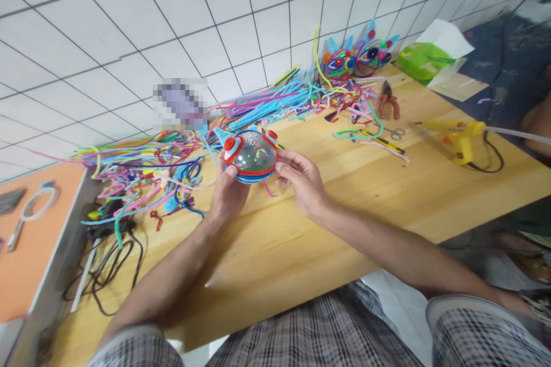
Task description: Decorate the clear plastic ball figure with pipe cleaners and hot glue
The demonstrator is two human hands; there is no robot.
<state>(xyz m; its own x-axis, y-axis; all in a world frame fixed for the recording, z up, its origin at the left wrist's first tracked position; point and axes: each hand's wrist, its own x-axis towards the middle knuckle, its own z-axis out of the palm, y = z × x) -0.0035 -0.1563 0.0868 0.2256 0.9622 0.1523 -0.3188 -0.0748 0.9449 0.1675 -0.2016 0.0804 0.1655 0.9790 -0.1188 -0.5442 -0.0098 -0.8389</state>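
Observation:
Both my hands hold a clear round ball (253,155) wrapped in red and blue pipe cleaners, with coiled red-and-blue ears on top. My left hand (228,192) grips its left underside, thumb on the front. My right hand (301,178) pinches its right side with fingers curled. The ball hovers just above the wooden table (327,241), in front of a heap of loose pipe cleaners (146,175).
More pipe cleaners (275,100) fan out along the tiled wall. Two finished pipe-cleaner figures (357,57) stand at the back. Pliers (388,100), small scissors (394,133), a yellow glue gun (458,137) and a green tissue pack (424,60) lie right. Cables (103,264) trail left beside an orange surface (30,252).

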